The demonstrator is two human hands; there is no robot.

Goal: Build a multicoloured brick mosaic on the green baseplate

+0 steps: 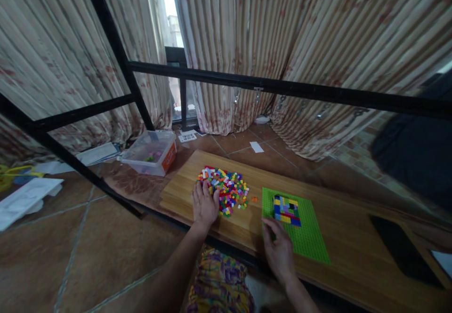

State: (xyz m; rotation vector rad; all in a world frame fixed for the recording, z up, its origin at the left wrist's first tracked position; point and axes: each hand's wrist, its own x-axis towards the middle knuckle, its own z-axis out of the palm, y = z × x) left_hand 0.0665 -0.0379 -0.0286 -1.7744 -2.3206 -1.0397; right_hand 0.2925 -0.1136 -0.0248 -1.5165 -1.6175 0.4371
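Observation:
My left hand lies palm down with its fingers stretched out, on the near left side of a heap of small coloured toy bricks. My right hand is at the near left edge of a green baseplate. Its fingers are curled, with thumb and forefinger tips close together; whether a small brick sits between them I cannot make out. On the baseplate stands a low block of joined bricks in blue, yellow, red and purple. A loose orange brick lies between heap and baseplate.
The wooden board carries all this. A clear plastic box with a few bricks stands beyond its left end. A dark flat object lies at the right. Black metal bars cross in front of the curtains.

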